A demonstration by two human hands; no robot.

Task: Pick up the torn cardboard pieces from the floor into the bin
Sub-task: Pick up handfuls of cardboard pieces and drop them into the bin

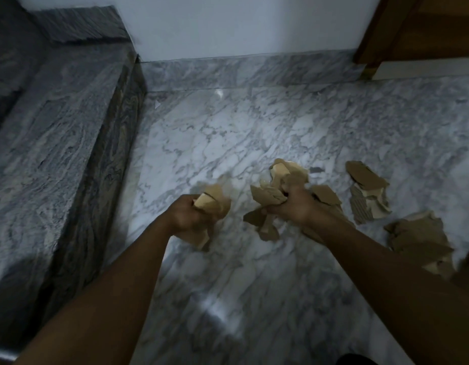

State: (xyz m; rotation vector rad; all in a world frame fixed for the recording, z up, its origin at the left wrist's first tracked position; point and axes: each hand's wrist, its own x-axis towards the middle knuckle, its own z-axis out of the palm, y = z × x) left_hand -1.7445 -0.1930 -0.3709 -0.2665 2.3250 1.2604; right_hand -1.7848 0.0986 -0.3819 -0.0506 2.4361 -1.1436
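Head view: a white marble floor with grey veins [228,133] fills most of the frame, spreading from the centre out to 3 and 6 o'clock. At 9 o'clock a raised step of dark grey swirled granite [57,127] borders it, its riser meeting the floor along a line from 11 down to 8 o'clock. A plain white wall [228,25] stands at 12 o'clock above a marble skirting strip [241,71]. A brown wooden door frame [412,27] comes down to the floor at 1 o'clock.

Two bare forearms reach in from 7 and 4 o'clock toward the centre. At 4 o'clock, beside the right forearm, a heap of torn brown cardboard [420,238] lies on the floor. At 3 o'clock lie two loose torn cardboard pieces [365,177], one flat and one showing its ribbed inner layer, touching each other.

The right hand [294,204], just right of centre, has its fingers clamped on a crumpled bundle of torn brown cardboard [278,180], ragged scraps jutting toward 12 and 7 o'clock. The left hand [187,214], just left of centre, shows its back, fingers curled tight around a bunch of torn tan cardboard pieces [212,204] that stick out above and below the fist, blurred by motion. Whether the lowest scraps touch the floor cannot be told.
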